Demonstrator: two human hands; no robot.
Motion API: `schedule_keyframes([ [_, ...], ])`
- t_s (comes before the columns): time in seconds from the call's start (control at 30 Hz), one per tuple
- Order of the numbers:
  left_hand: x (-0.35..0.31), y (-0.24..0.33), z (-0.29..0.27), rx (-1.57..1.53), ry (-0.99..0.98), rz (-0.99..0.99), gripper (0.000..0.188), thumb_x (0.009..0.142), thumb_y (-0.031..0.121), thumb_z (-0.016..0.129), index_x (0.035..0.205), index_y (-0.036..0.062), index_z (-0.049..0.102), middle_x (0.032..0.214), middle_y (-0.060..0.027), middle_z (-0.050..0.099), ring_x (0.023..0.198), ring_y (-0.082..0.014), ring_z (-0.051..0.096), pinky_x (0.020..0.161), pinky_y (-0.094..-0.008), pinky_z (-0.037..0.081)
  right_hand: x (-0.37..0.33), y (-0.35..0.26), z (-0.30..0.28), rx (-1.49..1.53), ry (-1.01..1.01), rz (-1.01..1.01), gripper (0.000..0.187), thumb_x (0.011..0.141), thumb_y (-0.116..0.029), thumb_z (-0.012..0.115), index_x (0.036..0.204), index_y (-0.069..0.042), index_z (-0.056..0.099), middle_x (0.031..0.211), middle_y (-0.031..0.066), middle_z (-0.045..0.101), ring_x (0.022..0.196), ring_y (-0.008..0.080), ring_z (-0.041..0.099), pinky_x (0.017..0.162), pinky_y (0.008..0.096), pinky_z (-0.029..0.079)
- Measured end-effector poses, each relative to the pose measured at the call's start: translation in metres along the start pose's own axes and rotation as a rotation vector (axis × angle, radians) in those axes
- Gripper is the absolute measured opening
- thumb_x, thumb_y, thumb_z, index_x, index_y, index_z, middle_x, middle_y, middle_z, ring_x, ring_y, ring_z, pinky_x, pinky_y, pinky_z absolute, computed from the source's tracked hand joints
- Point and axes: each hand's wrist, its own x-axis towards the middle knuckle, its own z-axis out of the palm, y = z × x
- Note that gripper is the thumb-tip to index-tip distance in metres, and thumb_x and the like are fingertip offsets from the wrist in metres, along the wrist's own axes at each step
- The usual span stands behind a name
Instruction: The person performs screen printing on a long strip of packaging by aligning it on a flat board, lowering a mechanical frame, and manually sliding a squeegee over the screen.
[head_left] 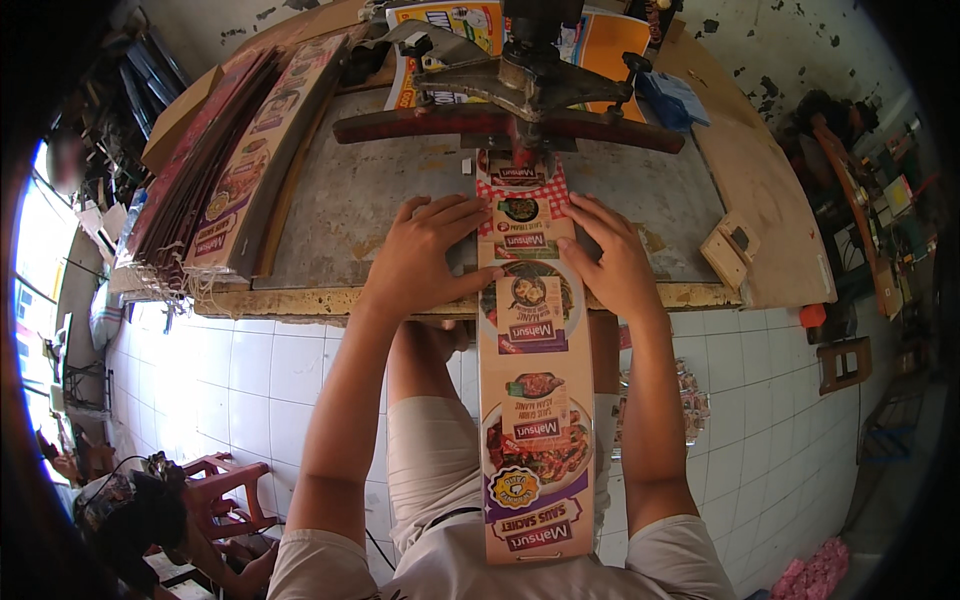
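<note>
A long, narrow printed cardboard strip (538, 365) runs from the bench toward my lap, its far end beneath the press head. Food pictures and purple bands cover its face. My left hand (430, 245) lies at the strip's left edge, fingers bent toward it and thumb against its side. On the opposite edge, my right hand (610, 250) grips with fingertips and thumb. Just beyond my fingers hangs the press (520, 85), with a dark red crossbar (420, 124) over the strip. What is under the strip and my fingers is hidden.
Stacked printed strips (265, 160) lie along the bench's left side. A wooden block with a cutout (730, 248) sits near the right front edge of the metal plate (340, 215). Below left stand a red plastic stool (220, 490) and another person (130, 510).
</note>
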Motion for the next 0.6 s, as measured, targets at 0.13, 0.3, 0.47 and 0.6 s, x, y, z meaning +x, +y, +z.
schedule_keyframes([
  [0.13, 0.0008, 0.0003, -0.0005, -0.009, -0.004, -0.003, 0.075, 0.083, 0.049, 0.092, 0.145, 0.0105, 0.075, 0.151, -0.0093, 0.072, 0.146, -0.0297, 0.062, 0.125, -0.0532, 0.042, -0.0005, -0.0001, -0.0007, -0.013, 0.001, 0.003, 0.052, 0.102, -0.03, 0.079, 0.144, 0.0, 0.072, 0.158, 0.0151, 0.065, 0.151, 0.0355, 0.056, 0.126, 0.0502, 0.042],
  [0.3, 0.0022, 0.0018, -0.003, -0.027, -0.013, -0.003, 0.073, 0.083, 0.047, 0.091, 0.144, 0.0091, 0.075, 0.153, -0.0093, 0.071, 0.146, -0.0299, 0.062, 0.124, -0.052, 0.043, 0.0, -0.0031, -0.0021, 0.004, -0.002, 0.008, 0.052, 0.103, -0.031, 0.079, 0.144, 0.0, 0.072, 0.159, 0.0148, 0.065, 0.152, 0.0358, 0.054, 0.125, 0.0511, 0.043],
  [0.47, 0.002, 0.0001, -0.0005, -0.028, 0.0, 0.008, 0.072, 0.083, 0.045, 0.091, 0.143, 0.0087, 0.075, 0.153, -0.0087, 0.071, 0.146, -0.0303, 0.062, 0.124, -0.0517, 0.043, 0.0002, -0.0008, -0.0017, -0.003, -0.009, 0.004, 0.052, 0.104, -0.032, 0.079, 0.144, -0.001, 0.072, 0.159, 0.0142, 0.064, 0.153, 0.0354, 0.053, 0.125, 0.0522, 0.044],
  [0.6, 0.0005, -0.0009, -0.0002, -0.013, 0.002, 0.011, 0.072, 0.083, 0.044, 0.091, 0.143, 0.0088, 0.075, 0.152, -0.0083, 0.072, 0.145, -0.0308, 0.062, 0.123, -0.0514, 0.044, -0.0001, -0.0029, -0.0019, -0.006, -0.006, 0.012, 0.052, 0.104, -0.033, 0.079, 0.144, -0.001, 0.072, 0.159, 0.0139, 0.064, 0.153, 0.0343, 0.054, 0.125, 0.0518, 0.044],
])
